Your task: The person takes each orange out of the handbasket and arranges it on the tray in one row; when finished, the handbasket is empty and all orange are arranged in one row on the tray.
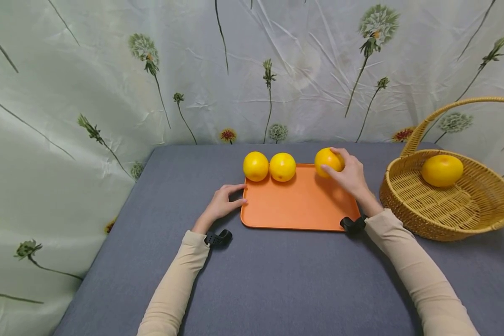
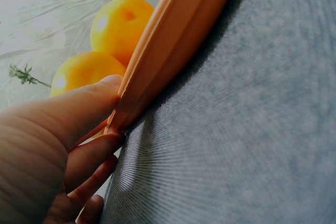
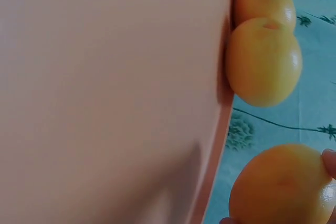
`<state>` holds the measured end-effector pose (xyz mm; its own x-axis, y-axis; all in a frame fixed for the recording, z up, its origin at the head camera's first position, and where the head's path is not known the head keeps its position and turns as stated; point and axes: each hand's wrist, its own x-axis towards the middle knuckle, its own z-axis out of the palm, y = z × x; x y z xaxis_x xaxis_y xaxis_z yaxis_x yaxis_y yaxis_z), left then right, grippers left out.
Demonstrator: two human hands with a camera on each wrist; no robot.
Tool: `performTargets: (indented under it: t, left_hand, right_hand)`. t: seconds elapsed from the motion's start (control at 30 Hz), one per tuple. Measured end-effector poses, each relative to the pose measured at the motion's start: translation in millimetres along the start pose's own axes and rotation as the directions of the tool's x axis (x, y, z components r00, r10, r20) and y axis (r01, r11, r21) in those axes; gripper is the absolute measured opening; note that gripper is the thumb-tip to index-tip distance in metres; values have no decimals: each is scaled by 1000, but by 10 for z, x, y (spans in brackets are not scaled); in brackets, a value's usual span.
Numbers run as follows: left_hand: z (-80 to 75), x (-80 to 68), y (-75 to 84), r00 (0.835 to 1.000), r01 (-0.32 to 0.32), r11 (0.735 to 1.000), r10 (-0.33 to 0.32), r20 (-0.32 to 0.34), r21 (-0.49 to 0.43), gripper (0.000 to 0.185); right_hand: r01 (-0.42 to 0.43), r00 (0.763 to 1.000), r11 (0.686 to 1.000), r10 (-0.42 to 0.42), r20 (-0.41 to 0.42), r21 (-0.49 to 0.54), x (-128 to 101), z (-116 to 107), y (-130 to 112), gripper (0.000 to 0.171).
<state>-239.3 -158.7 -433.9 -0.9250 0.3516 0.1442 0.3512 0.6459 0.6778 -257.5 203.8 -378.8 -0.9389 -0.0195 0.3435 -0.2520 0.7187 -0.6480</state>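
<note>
A shiny, yellow-orange round fruit (image 1: 325, 158) was over the back right part of a flat, orange tray (image 1: 294, 207) with rounded corners. The fruit was almost a ball, so which way it pointed was hard to tell. The right hand (image 1: 351, 176) held it, fingers and thumb curled around its sides. The tray's long side ran left to right. The left hand (image 1: 220, 205) touched the tray's left edge, its thumb and first finger fairly straight and apart. Two more yellow-orange fruits (image 1: 283, 166) sat close together at the tray's back left. To the right, a tan woven basket (image 1: 409, 218) with a tall handle held another yellow-orange fruit (image 1: 442, 171). Everything was on a gray worktop (image 1: 277, 280).
</note>
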Motion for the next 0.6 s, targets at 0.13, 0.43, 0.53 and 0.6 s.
performTargets:
  t: [0.13, 0.43, 0.53, 0.6]
  left_hand:
    - [-7, -3, 20, 1000, 0, 1000, 0, 3, 3, 51]
    - [0, -17, 23, 1000, 1, 1000, -1, 1, 2, 51]
    - [0, -12, 21, 1000, 1, 1000, -1, 1, 3, 51]
    - [-1, -8, 22, 1000, 4, 1000, -4, 0, 2, 52]
  right_hand:
    - [-17, 998, 1000, 17, 57, -7, 22, 48, 7, 55]
    - [-70, 989, 997, 72, 129, -18, 75, 176, -16, 56]
    - [-102, 985, 995, 103, 135, -16, 87, 204, -39, 57]
    - [-121, 983, 993, 121, 139, -11, 88, 214, -61, 58]
